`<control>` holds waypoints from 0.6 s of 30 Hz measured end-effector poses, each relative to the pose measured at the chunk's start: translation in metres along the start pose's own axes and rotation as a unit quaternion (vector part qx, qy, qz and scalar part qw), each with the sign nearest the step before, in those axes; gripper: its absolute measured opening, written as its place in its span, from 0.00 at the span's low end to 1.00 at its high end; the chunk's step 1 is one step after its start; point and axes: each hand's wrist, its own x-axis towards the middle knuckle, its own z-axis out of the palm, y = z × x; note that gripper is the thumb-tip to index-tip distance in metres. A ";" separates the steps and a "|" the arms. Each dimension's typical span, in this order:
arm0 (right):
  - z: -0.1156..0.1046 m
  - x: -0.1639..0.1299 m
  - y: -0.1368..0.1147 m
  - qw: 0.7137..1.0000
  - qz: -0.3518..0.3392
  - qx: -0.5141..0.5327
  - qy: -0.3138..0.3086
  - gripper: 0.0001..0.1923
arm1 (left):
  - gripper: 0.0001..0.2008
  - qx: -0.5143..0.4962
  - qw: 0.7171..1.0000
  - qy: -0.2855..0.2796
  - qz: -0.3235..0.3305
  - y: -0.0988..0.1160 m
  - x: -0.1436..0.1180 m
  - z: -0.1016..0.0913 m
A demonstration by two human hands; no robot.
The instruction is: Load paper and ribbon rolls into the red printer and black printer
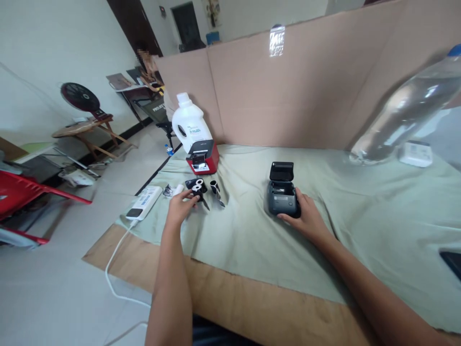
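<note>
Shows a boxy dark-grey portable label printer (283, 204), lid (282, 171) raised, toward the far edge of the surface (259, 294). Counts one such printer, three black-and-white label rolls (215, 187) nearer the left edge. Grips the printer's right side with half-open right hand (304, 214), pinches one roll with nearly closed left hand (182, 207).

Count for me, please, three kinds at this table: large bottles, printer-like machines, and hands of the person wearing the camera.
Large bottles: 2 (white jug, clear bottle)
Printer-like machines: 2 (red-and-black machine, dark machine with raised lid)
Wearer's hands: 2 (left hand, right hand)
Total: 6
</note>
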 end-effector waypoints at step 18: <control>-0.003 0.001 -0.005 1.000 0.007 0.014 -0.005 0.53 | 0.22 0.255 0.953 -0.016 0.164 0.052 0.023 0.011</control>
